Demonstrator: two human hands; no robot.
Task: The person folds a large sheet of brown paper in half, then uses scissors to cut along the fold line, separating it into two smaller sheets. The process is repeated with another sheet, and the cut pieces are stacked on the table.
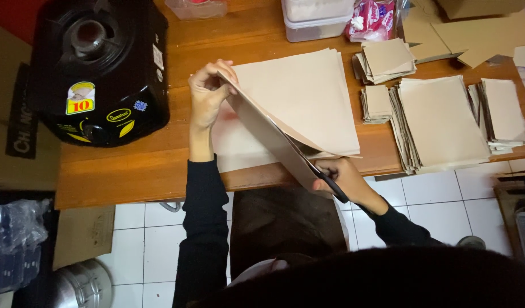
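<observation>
Now the left hand [208, 94] pinches the far corner of a folded brown paper sheet [299, 105], lifting it off the wooden table [131, 165], while the right hand [339, 179] grips black scissors [325, 177] at the sheet's near edge. Stacks of cut paper [439, 122] lie right of the right hand; a black stove [100, 68] sits left of the left hand.

Dim warm light, soft shadows

We see a brown wooden table [177, 171] spanning the frame's upper half. On it, at upper left, sits a black gas stove [100, 68]. At centre lies a large stack of beige paper sheets [308, 97]. To the right lie piles of cut brown paper pieces [439, 122], and along the top edge clear plastic containers [314, 17].
</observation>
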